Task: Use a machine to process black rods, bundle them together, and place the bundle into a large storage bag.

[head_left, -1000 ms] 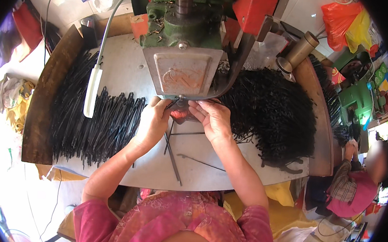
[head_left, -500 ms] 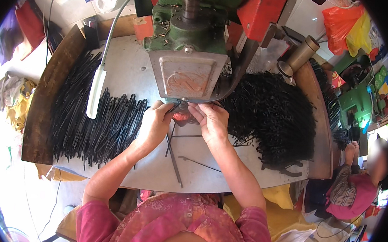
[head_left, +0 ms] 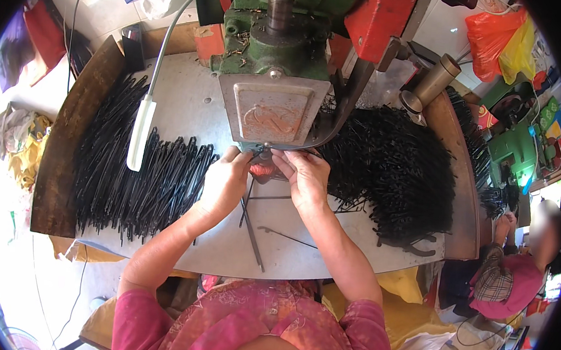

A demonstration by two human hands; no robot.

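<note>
Under the grey faceplate of the green machine (head_left: pixel 274 103), both hands meet at a thin black wire piece (head_left: pixel 252 192) — the left hand (head_left: pixel 224 183) and the right hand (head_left: pixel 305 177) each pinch it with closed fingers, just beside a small reddish part (head_left: pixel 262 172). The wire piece hangs down over the pale counter (head_left: pixel 188 97). Straight black wires (head_left: pixel 130 184) lie piled to the left — a tangled heap of bent ones (head_left: pixel 394 170) sits to the right.

Machine (head_left: pixel 272 103) at counter (head_left: pixel 223 252) rear centre. Straight rod pile (head_left: pixel 131 177) left of machine; tangled pile (head_left: pixel 391 170) right. Both hands just before machine; loose rods (head_left: pixel 251 218) nearer person.
</note>
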